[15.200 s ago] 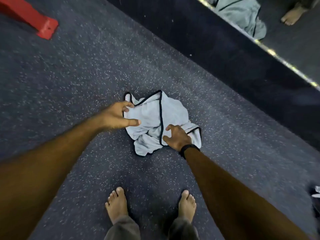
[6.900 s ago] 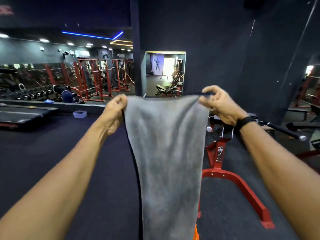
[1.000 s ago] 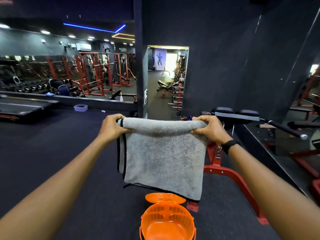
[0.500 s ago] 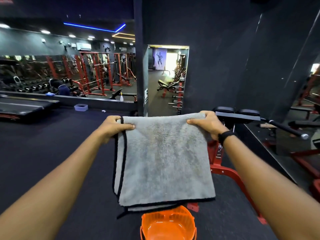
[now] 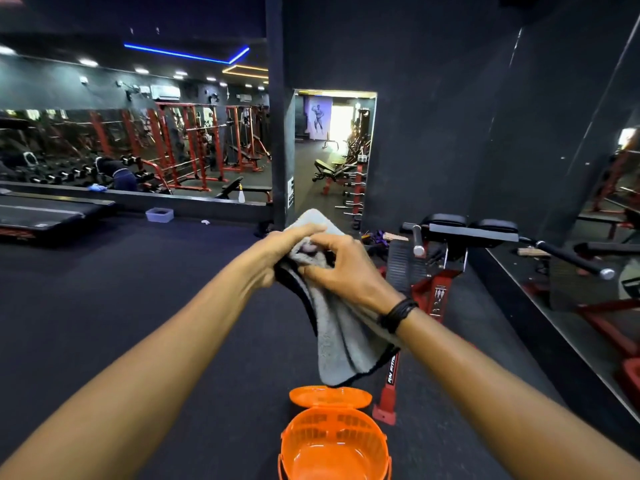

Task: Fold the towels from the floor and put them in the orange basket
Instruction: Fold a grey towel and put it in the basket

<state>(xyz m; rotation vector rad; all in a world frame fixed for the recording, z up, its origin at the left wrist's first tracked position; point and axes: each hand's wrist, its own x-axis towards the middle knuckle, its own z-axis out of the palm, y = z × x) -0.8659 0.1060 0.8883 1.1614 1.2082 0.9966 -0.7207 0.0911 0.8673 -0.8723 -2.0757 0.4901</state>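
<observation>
The grey towel (image 5: 341,336), edged in black, hangs in folded layers from both hands held out at about chest height, its lower end dangling just above the orange basket (image 5: 334,441) without touching it. The left hand (image 5: 277,252) grips the towel's upper end from the left, fingers laid along the top fold, while the right hand (image 5: 341,268) closes over the same bunch from the right, thumb and fingers curled round the cloth (a black wristband (image 5: 398,313) sits on that wrist). The two hands touch or nearly touch across the fabric; a small rounded corner of towel pokes up above them. The basket stands on the dark gym floor (image 5: 138,306) directly below, its hinged lid (image 5: 330,396) thrown open toward the far side and its inside showing bare orange plastic. Just to the right of the basket runs the red steel base of a black-padded exercise bench (image 5: 460,233). Farther off, along the left wall, a mirror reflects red power racks (image 5: 194,147) and a row of dumbbells, with a treadmill (image 5: 48,211) at the left edge and a small pale tub (image 5: 160,215) on the floor near it.
</observation>
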